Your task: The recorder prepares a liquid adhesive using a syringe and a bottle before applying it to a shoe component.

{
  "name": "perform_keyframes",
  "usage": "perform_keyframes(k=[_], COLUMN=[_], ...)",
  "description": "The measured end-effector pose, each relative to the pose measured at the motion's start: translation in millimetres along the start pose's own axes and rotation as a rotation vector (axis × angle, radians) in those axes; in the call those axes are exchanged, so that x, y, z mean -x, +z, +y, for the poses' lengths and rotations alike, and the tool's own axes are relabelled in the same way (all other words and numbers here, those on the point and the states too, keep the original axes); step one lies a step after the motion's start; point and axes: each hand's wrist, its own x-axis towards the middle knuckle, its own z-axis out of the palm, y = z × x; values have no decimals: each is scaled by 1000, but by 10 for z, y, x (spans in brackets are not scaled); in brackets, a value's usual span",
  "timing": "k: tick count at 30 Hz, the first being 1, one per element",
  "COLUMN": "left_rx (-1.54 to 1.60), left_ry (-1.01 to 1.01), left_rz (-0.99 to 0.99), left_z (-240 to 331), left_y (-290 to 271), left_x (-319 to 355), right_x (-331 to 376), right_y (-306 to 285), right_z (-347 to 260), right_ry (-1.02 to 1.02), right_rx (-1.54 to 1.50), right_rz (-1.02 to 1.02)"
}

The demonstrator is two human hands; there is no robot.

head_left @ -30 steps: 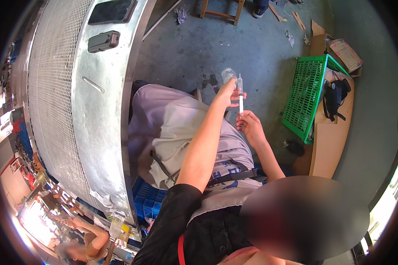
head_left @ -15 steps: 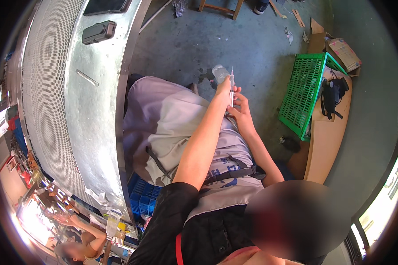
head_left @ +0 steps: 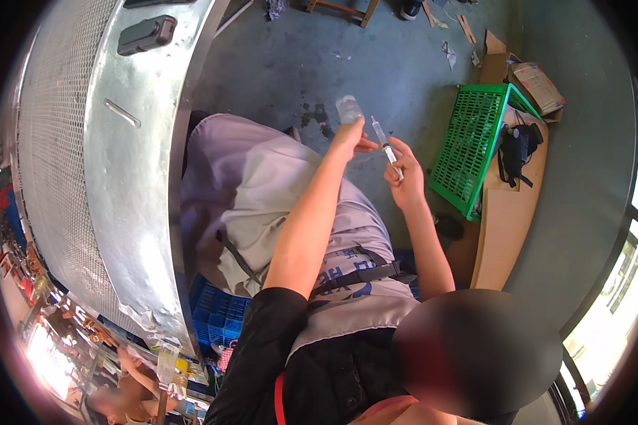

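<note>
To the left of both hands stands a curved sheet-metal drum (head_left: 131,191) with a mesh side; the left hand (head_left: 349,134) is closed around a small clear bottle (head_left: 349,108), whose lower part is hidden in the fist. Just right of it, the right hand (head_left: 404,177) pinches a thin syringe (head_left: 385,147) whose long axis runs diagonally, tip pointing up-left toward the bottle; whether tip and bottle touch is hard to make out. Right of the hands a green plastic crate (head_left: 475,145) lies on the floor.

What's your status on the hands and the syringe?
Left hand gripping clear bottle. Right hand holding syringe, tip beside bottle. Nothing between them.
</note>
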Motion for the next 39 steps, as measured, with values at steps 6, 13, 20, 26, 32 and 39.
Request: perform_keyframes(k=[6, 13, 20, 26, 32, 39], left_rx=[109, -59, -153, -193, -133, -99], left_ry=[76, 113, 123, 158, 192, 198], left_rz=[-14, 22, 24, 32, 72, 46], left_z=[80, 129, 110, 144, 156, 153], left_y=[-97, -83, -109, -103, -100, -146], left_x=[7, 86, 60, 95, 140, 62], right_x=[-66, -133, -56, 25, 12, -5], right_y=[-408, -778, -747, -726, -754, -875], right_z=[-387, -531, -454, -386, -386, -390], right_ry=[183, 245, 276, 203, 235, 337], right_rx=[-75, -37, -134, 30, 73, 31], right_rz=[27, -47, -13, 27, 77, 52])
